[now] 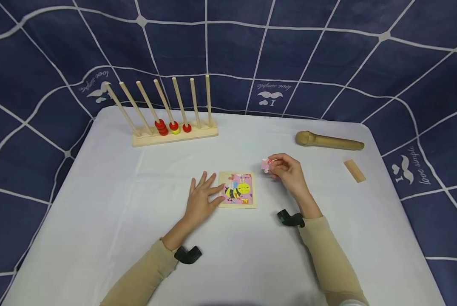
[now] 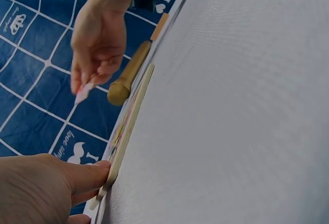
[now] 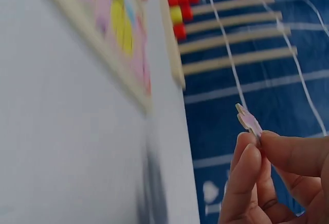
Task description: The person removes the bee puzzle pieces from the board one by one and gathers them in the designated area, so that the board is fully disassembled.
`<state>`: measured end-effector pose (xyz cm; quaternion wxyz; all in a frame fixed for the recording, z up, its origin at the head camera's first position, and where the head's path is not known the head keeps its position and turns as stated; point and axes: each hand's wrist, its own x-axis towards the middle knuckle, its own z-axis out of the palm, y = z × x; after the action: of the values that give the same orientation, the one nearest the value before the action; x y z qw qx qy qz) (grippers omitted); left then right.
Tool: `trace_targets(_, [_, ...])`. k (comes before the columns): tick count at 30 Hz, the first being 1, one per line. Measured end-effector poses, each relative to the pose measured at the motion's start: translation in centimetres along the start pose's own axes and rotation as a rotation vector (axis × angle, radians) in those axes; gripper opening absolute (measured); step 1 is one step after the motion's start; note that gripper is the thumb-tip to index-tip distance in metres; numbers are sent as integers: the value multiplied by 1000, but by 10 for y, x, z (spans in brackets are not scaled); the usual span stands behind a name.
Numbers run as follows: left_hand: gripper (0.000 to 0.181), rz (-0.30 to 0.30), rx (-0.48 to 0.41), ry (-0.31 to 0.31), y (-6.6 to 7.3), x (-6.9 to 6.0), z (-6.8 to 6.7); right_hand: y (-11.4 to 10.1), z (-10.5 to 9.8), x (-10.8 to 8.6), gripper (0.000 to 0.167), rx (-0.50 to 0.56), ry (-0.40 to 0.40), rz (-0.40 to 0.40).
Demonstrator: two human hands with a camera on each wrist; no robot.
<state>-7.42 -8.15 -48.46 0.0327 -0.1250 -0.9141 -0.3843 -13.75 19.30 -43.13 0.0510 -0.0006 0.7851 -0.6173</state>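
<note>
A square wooden jigsaw puzzle (image 1: 236, 190) with a bee picture lies on the white table. My left hand (image 1: 202, 199) has its fingers spread and fairly straight; its index finger and thumb touch the puzzle's left side. In the left wrist view, the thumb (image 2: 92, 175) rests against the puzzle's frame (image 2: 128, 126). Up and right of the puzzle, my right hand (image 1: 288, 172) pinches a pink puzzle piece (image 1: 266, 165) between thumb and fingertips. The right wrist view shows that piece (image 3: 249, 122) nearly edge-on, raised off the table.
A wooden peg counting rack (image 1: 174, 136) with red and yellow beads stands at the back left. Toward the back right lie a wooden toy microphone (image 1: 329, 141) and a small wooden block (image 1: 354, 171). A dark blue checked cloth (image 1: 236, 46) hangs behind the table.
</note>
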Motion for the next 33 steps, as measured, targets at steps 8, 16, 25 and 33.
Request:
trace_targets(8, [39,9,-3,1,1,1,-1,26,-35,-3,28,-69,97,75])
trace_targets(16, [38,12,6,0,1,2,1,42,-39,-5,24,-170,161,51])
trace_targets(25, [38,6,-1,1,2,4,3,45,-37,-4,22,-356,227,-9])
trace_targets(33, [38,-9,5,1,-1,0,2,51,-31,-5,22,-426,260,-56])
